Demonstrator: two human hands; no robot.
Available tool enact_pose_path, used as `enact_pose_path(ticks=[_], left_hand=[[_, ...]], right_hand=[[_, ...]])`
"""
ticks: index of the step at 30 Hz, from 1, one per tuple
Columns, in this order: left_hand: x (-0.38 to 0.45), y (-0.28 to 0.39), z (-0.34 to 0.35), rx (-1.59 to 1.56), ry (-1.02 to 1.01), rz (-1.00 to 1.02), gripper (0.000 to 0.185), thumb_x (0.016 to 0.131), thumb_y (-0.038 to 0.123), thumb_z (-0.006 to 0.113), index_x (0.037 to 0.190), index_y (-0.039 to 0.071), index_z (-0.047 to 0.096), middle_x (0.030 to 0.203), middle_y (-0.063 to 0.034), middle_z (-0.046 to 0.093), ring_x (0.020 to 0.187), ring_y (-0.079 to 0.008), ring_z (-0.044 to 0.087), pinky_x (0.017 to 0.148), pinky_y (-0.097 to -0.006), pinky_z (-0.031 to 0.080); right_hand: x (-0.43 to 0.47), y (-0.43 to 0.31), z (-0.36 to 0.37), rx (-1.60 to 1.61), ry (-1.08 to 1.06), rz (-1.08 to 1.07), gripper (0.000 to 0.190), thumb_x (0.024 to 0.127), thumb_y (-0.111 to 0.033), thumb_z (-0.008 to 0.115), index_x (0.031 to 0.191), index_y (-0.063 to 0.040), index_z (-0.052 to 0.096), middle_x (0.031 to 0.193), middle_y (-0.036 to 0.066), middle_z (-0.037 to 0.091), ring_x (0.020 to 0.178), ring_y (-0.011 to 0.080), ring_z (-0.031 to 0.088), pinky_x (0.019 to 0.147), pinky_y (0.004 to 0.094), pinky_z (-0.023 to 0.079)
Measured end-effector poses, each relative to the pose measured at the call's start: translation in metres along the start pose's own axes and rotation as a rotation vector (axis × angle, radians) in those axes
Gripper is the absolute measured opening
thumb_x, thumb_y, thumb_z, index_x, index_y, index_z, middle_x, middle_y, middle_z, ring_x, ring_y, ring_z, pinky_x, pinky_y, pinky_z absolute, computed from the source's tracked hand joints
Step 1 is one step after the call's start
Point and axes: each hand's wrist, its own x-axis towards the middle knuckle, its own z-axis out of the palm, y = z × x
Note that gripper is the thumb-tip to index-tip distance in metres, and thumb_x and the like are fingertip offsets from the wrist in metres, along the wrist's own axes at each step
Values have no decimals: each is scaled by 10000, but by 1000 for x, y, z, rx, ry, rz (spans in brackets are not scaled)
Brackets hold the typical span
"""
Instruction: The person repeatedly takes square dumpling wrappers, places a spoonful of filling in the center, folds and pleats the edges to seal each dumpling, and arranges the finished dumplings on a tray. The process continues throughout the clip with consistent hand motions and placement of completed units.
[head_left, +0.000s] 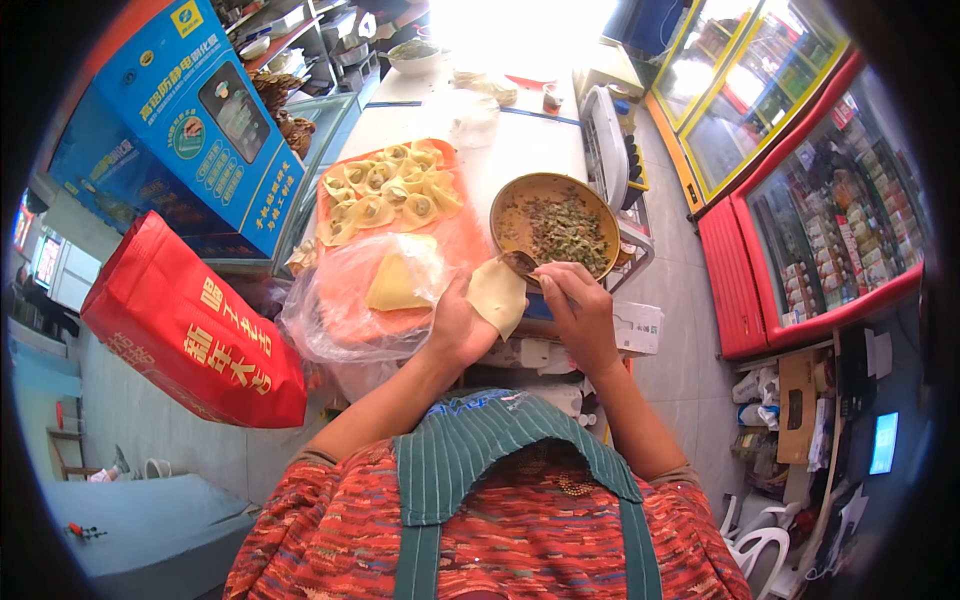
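Observation:
On the palm and fingers of my left hand (459, 324) lies a flat, pale yellow dumpling wrapper (499, 296). My right hand (579, 304) grips the handle of a spoon (519, 261), whose bowl hangs over the wrapper's upper edge. Just beyond it stands a round yellowish bowl (504, 201) holding chopped green and brown filling (566, 231). To the left, an orange tray (469, 236) carries several folded dumplings (394, 191) at its far end. A stack of wrappers (401, 281) lies in a clear plastic bag (334, 322) on the tray's near part.
A red bag (202, 330) with printed writing and a large blue box (187, 127) stand at left. A red-framed glass-door fridge (832, 217) is at right. Beyond the tray, a clear cup (552, 99) sits on the white table (536, 142). Another person's arm (401, 21) shows at the back.

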Motion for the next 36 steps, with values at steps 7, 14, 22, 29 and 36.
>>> enact_pose_path(ticks=[7,14,22,29,36], left_hand=[[5,3,-14,-126,6,31,539,1052,397,252,1338,-18,442,1315,-189,544,1196,-344,543,1023,-531,431],[-3,9,-14,-99,25,47,512,1047,395,291,1247,-22,512,1220,-187,587,1122,-360,573,978,-566,451],[-10,23,6,26,-42,77,354,1010,321,447,1138,22,586,1067,-118,638,951,-294,619,868,-504,517],[-23,26,23,71,-18,73,328,930,172,600,1234,58,551,1158,-108,612,1063,-267,609,887,-495,537],[-23,28,17,241,39,149,357,955,143,563,1278,7,493,1208,-152,587,1093,-309,605,947,-513,523]], right_hand=[[-9,-16,8,6,13,-77,140,889,-39,629,1013,15,662,993,186,663,913,339,661,793,373,533],[-10,8,-1,492,299,515,259,1007,-166,540,1081,63,637,1025,137,677,920,200,690,865,299,550],[-15,29,-11,494,355,525,253,1000,-165,552,1048,63,651,1018,144,668,929,191,677,856,299,556],[-24,26,-9,-121,208,83,169,947,-90,570,1011,33,666,1009,152,669,975,270,638,890,359,482],[-16,25,-6,146,226,186,209,984,-123,565,1057,51,656,1017,109,685,953,168,661,849,276,519]])
